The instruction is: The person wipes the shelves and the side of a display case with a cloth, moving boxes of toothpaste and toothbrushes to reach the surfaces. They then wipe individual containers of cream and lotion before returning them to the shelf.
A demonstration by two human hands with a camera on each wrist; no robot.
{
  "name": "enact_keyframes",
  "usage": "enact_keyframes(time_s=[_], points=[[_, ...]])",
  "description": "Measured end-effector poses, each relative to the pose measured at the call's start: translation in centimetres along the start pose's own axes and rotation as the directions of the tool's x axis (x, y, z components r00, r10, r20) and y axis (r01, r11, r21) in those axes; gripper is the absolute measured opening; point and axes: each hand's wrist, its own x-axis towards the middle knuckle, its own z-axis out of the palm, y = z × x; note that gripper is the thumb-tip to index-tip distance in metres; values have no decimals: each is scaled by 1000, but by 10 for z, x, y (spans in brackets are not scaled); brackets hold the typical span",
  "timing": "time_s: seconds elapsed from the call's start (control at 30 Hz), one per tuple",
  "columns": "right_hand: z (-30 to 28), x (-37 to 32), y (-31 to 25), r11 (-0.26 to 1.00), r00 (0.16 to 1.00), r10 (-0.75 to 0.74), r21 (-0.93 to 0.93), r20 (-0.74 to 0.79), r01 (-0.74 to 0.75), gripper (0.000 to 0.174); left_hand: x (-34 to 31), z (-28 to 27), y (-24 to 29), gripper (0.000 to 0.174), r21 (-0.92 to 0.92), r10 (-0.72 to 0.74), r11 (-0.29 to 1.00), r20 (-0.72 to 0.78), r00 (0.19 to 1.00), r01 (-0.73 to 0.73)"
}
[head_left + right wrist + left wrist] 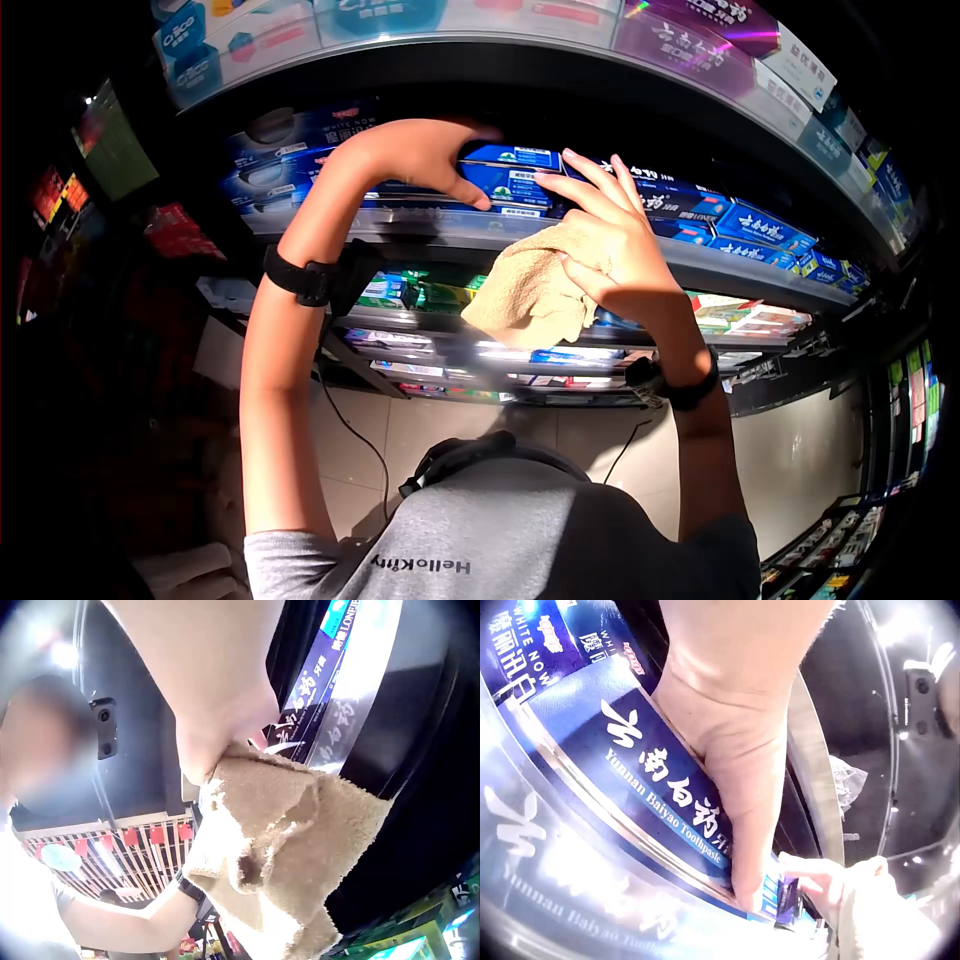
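On the shelf, blue toothpaste boxes point(500, 183) lie stacked behind a clear front lip. My left hand point(425, 160) grips the stack, its thumb down the front and the other fingers hidden behind. In the left wrist view that thumb lies by the end of a Yunnan Baiyao toothpaste box point(667, 780). My right hand point(620, 245) holds a tan cloth point(535, 285) under its thumb, while its other fingers extend to the boxes at the right of the stack. Below that hand, the cloth hangs folded in the right wrist view.
Above, another shelf point(480, 45) with toothpaste boxes overhangs the hands. More blue boxes point(765, 225) line the same shelf to the right, and white-labelled dark boxes point(270, 165) to the left. Lower shelves hold green boxes point(445, 292) and other packs, above a tiled floor point(430, 430).
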Motion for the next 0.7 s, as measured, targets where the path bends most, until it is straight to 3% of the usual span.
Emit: enact_keyframes(time_s=[0.17, 0.23, 0.33, 0.4, 0.47, 0.5, 0.57, 0.6, 0.7], points=[[2, 5, -7, 999, 999, -33, -25, -11, 33, 25, -7, 7, 4, 75, 97, -42, 993, -193, 980, 62], [1, 9, -10, 998, 998, -47, -31, -34, 46, 26, -21, 0, 13, 63, 157, 68, 987, -319, 945, -18], [4, 15, -11, 998, 998, -26, -59, -61, 22, 27, -46, -5, -2, 32, 412, 346, 904, -538, 768, -119], [8, 17, -8, 996, 998, -30, -87, -55, 25, 28, -65, -11, -14, 24, 438, 232, 899, -534, 813, 31], [11, 18, -9, 993, 998, -34, -117, -53, 28, 30, -77, -10, -24, 34, 472, 141, 870, -518, 844, 145], [11, 18, -11, 993, 998, -34, -113, -50, 29, 30, -78, -6, -27, 34, 469, 136, 871, -517, 845, 147], [12, 20, -13, 990, 999, 3, -143, -50, -10, 16, -78, 0, -32, 42, 724, 329, 676, -464, 822, 138], [12, 20, -13, 990, 998, -1, -141, -65, -8, 16, -78, 0, -32, 44, 777, 304, 610, -409, 860, 154], [12, 21, -9, 983, 997, -10, -186, -73, -3, 27, -76, -6, -37, 42, 776, 237, 613, -360, 902, 149]])
